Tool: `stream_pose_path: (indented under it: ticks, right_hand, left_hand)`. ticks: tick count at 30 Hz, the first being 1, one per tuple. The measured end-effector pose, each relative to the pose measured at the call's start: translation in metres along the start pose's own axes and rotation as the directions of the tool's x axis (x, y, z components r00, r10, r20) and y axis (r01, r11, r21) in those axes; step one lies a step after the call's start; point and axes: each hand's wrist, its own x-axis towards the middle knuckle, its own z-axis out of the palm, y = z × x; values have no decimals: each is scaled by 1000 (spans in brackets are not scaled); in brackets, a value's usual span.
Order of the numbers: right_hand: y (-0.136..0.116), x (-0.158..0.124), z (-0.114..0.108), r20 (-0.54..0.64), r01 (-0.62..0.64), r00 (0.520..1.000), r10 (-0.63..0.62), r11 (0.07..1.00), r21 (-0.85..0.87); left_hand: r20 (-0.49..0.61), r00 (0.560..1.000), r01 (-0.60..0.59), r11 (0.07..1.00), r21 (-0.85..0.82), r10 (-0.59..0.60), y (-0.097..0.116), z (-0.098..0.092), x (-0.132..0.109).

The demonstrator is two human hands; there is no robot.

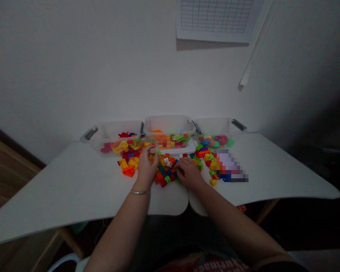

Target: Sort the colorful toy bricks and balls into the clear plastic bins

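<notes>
A pile of colourful toy bricks (pixel 163 172) lies on the white table (pixel 170 198) between my two hands. My left hand (pixel 148 162), with a bracelet at the wrist, is raised at the pile's left part; its fingers are bent together, and a small light-green piece shows at the fingertips. My right hand (pixel 188 170) reaches into the pile's right part with curled fingers pointing down; what they touch is hidden. Yellow and orange bricks (pixel 128 170) lie left of my left hand. More mixed bricks (pixel 205 153) lie right of my right hand.
Three clear bins stand along the wall: left bin (pixel 119 126), middle bin (pixel 170 122) and right bin (pixel 215 124), each with coloured pieces. A blurred-out flat item (pixel 231 164) lies at the right. A printed sheet (pixel 214 19) hangs on the wall.
</notes>
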Motion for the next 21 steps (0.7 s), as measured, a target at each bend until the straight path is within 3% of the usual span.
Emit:
stream_pose_path:
  ticks: [5,8,11,16,21]
  right_hand:
    - [-1,-1,-3,-21,11,1000,-11,1000,-7]
    - [1,-2,-3,-57,15,998,-14,1000,18]
    - [2,-2,-3,-70,5,998,-4,1000,21]
    - [3,-2,-6,-92,-4,996,2,1000,-11]
    - [6,-3,-6,-100,-37,994,34,999,-30]
  left_hand:
    - [-146,989,17,997,-73,-28,4,-11,11]
    - [-288,955,33,988,-148,-75,3,-28,36]
    - [-375,918,106,991,-77,-127,-4,-52,70]
    - [-321,938,178,976,126,-130,-23,-81,110]
    - [-151,965,258,889,379,-215,-36,-78,122]
